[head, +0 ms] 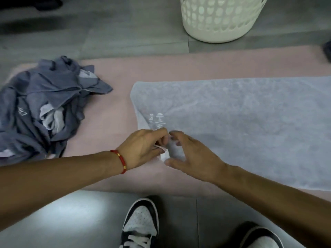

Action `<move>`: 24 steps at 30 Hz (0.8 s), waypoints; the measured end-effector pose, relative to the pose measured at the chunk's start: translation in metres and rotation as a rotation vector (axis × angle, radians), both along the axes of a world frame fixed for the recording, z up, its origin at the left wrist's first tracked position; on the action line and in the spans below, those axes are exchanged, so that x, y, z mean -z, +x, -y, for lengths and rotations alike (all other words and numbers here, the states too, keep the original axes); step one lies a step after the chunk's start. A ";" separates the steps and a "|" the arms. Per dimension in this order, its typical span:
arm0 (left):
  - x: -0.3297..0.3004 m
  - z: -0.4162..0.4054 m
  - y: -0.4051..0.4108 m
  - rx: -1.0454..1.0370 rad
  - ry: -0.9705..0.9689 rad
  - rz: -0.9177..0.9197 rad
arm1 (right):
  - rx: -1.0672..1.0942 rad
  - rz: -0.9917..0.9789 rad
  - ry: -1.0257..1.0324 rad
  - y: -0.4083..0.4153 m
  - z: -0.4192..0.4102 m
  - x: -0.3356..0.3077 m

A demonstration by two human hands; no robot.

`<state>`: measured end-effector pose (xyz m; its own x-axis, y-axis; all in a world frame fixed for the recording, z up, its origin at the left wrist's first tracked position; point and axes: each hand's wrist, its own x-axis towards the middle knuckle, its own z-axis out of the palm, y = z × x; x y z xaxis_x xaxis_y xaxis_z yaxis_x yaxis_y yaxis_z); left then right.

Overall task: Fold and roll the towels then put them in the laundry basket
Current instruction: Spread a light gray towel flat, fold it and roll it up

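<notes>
A pale grey-blue towel (241, 122) with a white logo lies spread flat on a pink mat (111, 108). At its near left corner my left hand (143, 145), with a red bracelet on the wrist, pinches the towel's edge. Right beside it my right hand (193, 154) hovers over the same corner, fingers spread and slightly bent; whether it touches the cloth is unclear. A heap of darker blue-grey towels (41, 108) sits crumpled at the left of the mat. The white perforated laundry basket (220, 18) stands on the floor beyond the mat.
Grey tiled floor (107, 33) surrounds the mat. My two black-and-white shoes (141, 224) stand at the mat's near edge. A dark object (327, 51) shows at the far right edge.
</notes>
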<state>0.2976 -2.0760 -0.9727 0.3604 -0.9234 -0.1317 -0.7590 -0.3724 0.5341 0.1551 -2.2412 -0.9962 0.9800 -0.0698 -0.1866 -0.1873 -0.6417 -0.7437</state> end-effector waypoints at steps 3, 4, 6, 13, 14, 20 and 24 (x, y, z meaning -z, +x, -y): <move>-0.002 0.026 -0.004 -0.079 -0.089 -0.069 | 0.121 0.000 0.152 0.024 -0.008 -0.001; -0.001 0.032 -0.002 -0.096 -0.103 -0.099 | 0.155 -0.018 0.166 0.027 -0.005 -0.001; 0.005 0.040 0.010 -0.049 -0.063 -0.053 | 0.221 -0.039 0.162 0.022 0.007 0.003; 0.052 0.072 0.059 0.204 0.162 0.268 | 0.623 -0.077 0.427 -0.055 0.071 0.011; 0.057 0.081 0.060 0.209 0.178 0.296 | 0.669 -0.053 0.414 -0.069 0.079 0.012; 0.067 0.151 0.048 0.196 0.257 0.408 | 0.995 0.110 0.309 -0.154 0.122 0.014; 0.080 0.184 0.038 0.180 0.273 0.318 | 1.149 0.135 0.321 -0.211 0.144 0.017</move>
